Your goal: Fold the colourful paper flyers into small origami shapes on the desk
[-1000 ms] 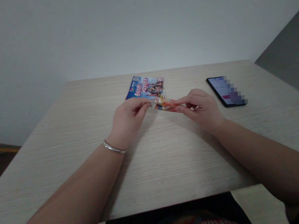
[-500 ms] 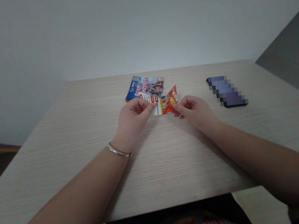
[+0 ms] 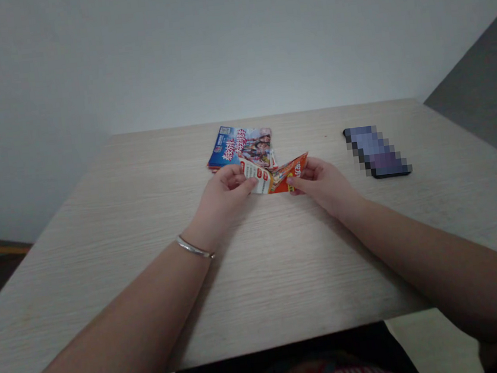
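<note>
Between my two hands is a folded paper leaflet [image 3: 278, 182], white with red labels on its left part and orange on its right. My left hand [image 3: 226, 192] pinches the white end between thumb and fingers. The orange end is pinched by my right hand [image 3: 320, 181], its thumb on the front face. A V-shaped dip runs along the leaflet's upper edge. Just behind it on the table lies a small stack of printed flyers [image 3: 230, 148], the top one blue with a group photo. The leaflet hides the stack's near right part from view.
A dark phone [image 3: 377, 151] with a blurred-out screen lies on the right of the pale wooden table [image 3: 293, 265]. A white wall [image 3: 254, 42] stands at the table's far edge. My lap is below the near edge.
The leaflet's orange side has swung outward to the right, widening the dip between its two halves. My right hand has shifted slightly with it, while my left hand stays nearly in place.
</note>
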### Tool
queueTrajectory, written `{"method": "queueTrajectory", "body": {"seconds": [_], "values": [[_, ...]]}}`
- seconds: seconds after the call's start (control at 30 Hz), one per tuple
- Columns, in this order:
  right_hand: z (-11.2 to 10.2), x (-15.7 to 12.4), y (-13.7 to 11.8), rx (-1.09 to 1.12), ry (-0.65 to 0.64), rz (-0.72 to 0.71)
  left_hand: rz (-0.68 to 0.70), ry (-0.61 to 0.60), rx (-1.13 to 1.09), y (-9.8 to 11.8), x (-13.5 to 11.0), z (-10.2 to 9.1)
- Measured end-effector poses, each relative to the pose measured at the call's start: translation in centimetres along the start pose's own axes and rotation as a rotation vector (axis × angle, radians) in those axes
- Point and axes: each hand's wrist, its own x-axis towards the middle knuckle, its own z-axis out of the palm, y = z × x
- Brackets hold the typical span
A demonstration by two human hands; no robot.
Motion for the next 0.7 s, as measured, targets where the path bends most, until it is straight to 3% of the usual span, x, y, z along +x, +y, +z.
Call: {"method": "queueTrajectory", "body": {"seconds": [0.23, 0.7], "values": [[-0.3, 0.0, 0.2, -0.131, -0.036, -0.116, 0.097, -0.176, 0.157, 0.2, 0.0, -0.4], [1.0, -1.4, -1.1, -0.193, -0.062, -0.27, 0.217, -0.267, 0.262, 1.5, -1.3, 0.3]]}}
